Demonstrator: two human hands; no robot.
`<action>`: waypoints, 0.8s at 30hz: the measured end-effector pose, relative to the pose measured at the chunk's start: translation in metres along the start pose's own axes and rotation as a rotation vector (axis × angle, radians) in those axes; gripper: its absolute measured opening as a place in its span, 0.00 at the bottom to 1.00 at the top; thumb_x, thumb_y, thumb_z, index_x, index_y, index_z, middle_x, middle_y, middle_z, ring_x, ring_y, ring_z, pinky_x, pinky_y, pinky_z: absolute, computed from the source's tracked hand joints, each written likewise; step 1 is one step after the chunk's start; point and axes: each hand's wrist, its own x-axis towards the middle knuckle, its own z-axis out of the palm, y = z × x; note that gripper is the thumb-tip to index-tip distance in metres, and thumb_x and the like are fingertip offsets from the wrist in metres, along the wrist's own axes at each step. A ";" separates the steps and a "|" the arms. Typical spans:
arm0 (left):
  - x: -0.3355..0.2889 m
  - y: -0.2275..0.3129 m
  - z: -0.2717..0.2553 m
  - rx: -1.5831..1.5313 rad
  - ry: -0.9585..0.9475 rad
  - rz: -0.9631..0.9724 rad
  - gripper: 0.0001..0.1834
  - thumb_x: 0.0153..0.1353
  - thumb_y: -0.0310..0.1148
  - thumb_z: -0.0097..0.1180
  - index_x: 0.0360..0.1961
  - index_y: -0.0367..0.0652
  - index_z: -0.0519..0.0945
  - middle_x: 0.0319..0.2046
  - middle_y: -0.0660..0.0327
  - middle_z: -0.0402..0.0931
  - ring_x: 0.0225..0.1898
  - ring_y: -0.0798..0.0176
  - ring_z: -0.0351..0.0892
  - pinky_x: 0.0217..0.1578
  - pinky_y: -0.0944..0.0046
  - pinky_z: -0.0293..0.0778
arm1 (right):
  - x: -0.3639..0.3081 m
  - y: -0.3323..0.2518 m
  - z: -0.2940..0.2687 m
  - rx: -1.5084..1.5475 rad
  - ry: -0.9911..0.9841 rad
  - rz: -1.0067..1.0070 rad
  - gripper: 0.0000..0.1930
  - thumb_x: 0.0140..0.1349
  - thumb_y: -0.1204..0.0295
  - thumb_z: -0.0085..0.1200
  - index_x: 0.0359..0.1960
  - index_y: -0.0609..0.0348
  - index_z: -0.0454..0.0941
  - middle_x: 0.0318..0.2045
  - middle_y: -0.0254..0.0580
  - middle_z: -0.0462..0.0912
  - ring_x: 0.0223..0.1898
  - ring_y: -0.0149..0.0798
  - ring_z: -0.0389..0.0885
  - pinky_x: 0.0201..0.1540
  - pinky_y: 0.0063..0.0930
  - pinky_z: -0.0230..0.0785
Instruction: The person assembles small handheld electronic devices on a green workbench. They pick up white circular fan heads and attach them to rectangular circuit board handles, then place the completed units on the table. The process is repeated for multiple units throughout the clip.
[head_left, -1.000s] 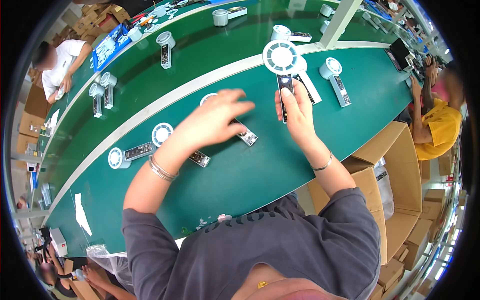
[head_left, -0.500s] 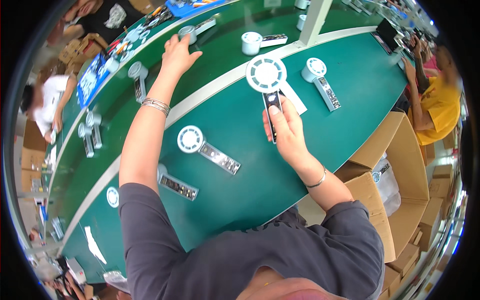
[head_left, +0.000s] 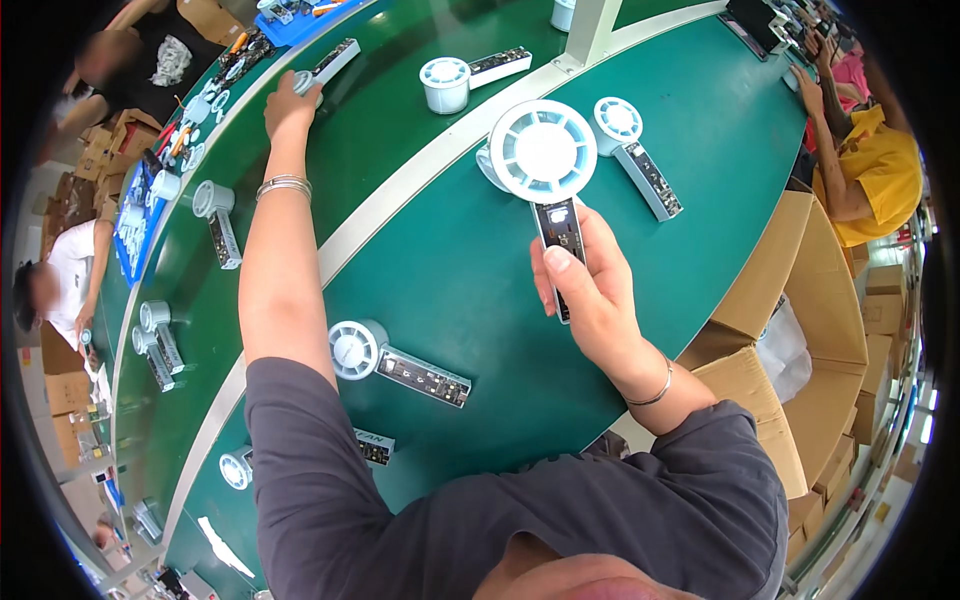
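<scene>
My left hand (head_left: 288,108) reaches out to the far left, its fingers closed round the head of a pale grey-blue handheld fan (head_left: 338,62) lying on the green belt. My right hand (head_left: 600,290) grips the handle of another handheld fan (head_left: 545,152) above the green table, thumb on its exposed dark circuit board, round grille facing up. Just right of it lies a third fan (head_left: 650,180). Nearer me on the table is another fan (head_left: 420,377) with its board showing. Behind my left arm, one more fan (head_left: 236,470) is partly hidden.
A pale rail (head_left: 400,210) divides table from belt, with a post (head_left: 592,35) rising from it. More fans, including one at the top (head_left: 445,85), lie along the belt. An open cardboard box (head_left: 820,340) stands at the right. Co-workers sit at left and right.
My left hand, spread over the far fan half a second ago, now has its fingers closed round that fan's head. My right hand still holds its fan. The whole view has shifted.
</scene>
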 end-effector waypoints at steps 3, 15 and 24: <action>0.002 -0.008 0.005 -0.099 0.066 0.081 0.38 0.50 0.50 0.59 0.60 0.45 0.65 0.53 0.45 0.69 0.54 0.45 0.70 0.53 0.55 0.66 | 0.000 0.001 0.000 0.007 0.017 -0.010 0.18 0.66 0.66 0.41 0.53 0.65 0.62 0.28 0.36 0.71 0.22 0.22 0.67 0.22 0.17 0.61; -0.116 -0.022 -0.145 -0.522 -0.155 0.147 0.39 0.49 0.42 0.63 0.61 0.38 0.64 0.50 0.49 0.72 0.40 0.62 0.75 0.39 0.66 0.73 | -0.003 -0.009 0.000 -0.020 0.114 -0.026 0.18 0.55 0.77 0.56 0.48 0.63 0.68 0.27 0.27 0.72 0.24 0.18 0.67 0.23 0.13 0.61; -0.357 -0.097 -0.269 -0.963 -0.291 0.296 0.42 0.40 0.38 0.72 0.57 0.34 0.68 0.51 0.49 0.71 0.52 0.58 0.71 0.54 0.59 0.65 | -0.080 -0.058 -0.063 -0.441 -0.383 0.112 0.20 0.51 0.77 0.57 0.47 0.68 0.72 0.30 0.35 0.77 0.29 0.27 0.72 0.30 0.22 0.66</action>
